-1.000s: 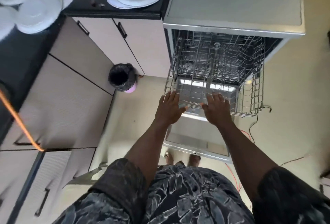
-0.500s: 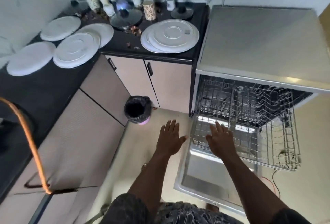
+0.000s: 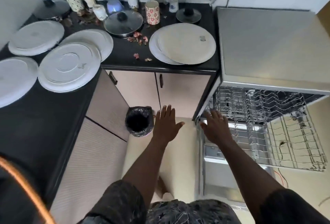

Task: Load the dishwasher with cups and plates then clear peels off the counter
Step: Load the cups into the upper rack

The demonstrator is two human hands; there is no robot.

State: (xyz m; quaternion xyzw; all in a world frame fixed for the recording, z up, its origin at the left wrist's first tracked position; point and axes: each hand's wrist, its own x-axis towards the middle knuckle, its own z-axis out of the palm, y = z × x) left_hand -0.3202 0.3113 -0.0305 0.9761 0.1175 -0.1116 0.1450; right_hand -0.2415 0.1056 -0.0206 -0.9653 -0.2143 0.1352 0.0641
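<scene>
Plainly, white plates [image 3: 69, 66] lie face-down; left hand [image 3: 166, 126], right hand [image 3: 216, 130]: fingers [image 3: 168, 113] spread, empty.

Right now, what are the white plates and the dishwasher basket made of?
White plates: probably glazed ceramic or melamine, smooth with a soft shine and a raised ring. Dishwasher basket: thin metal wire, shiny silver-grey, crossed in a grid.

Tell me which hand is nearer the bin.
Left. The left hand is just right of the bin, close beside it in the image; the right hand is farther right, at the left corner of the dishwasher rack.
</scene>
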